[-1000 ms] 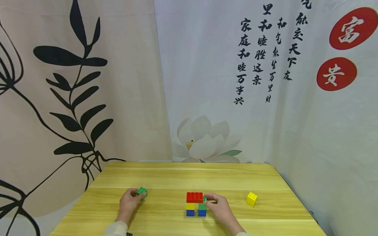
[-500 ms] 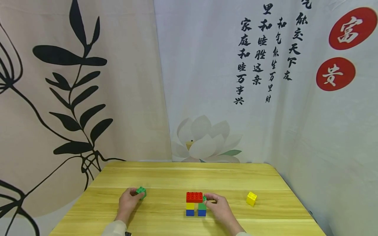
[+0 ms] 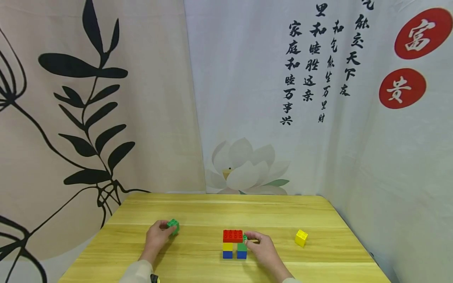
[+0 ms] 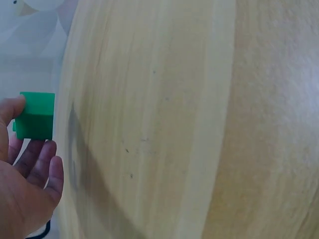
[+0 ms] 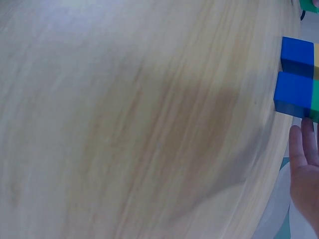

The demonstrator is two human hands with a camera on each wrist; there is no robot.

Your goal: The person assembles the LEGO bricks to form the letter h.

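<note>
Between thumb and fingers, my left hand (image 3: 157,237) holds a green block (image 3: 173,226) above the left side of the table. Its smooth faces show in the left wrist view, where the thumb lies on one side of the block (image 4: 36,114). At the middle stands a small block arch: a red brick (image 3: 232,236) bridges a yellow block (image 3: 228,247) on a blue block (image 3: 227,254) and a second green block (image 3: 242,247) on another blue block (image 3: 242,255). My right hand (image 3: 262,248) pinches that second green block at the arch's right side, its fingertips partly hiding it.
A loose yellow block (image 3: 301,238) lies to the right of my right hand. The wooden table (image 3: 198,212) ends at the back against a printed cloth (image 3: 247,98) with leaves and lettering.
My left hand has moved slightly forward and to the right with its green block, which has turned a little. My right hand and the arch have stayed in place.
</note>
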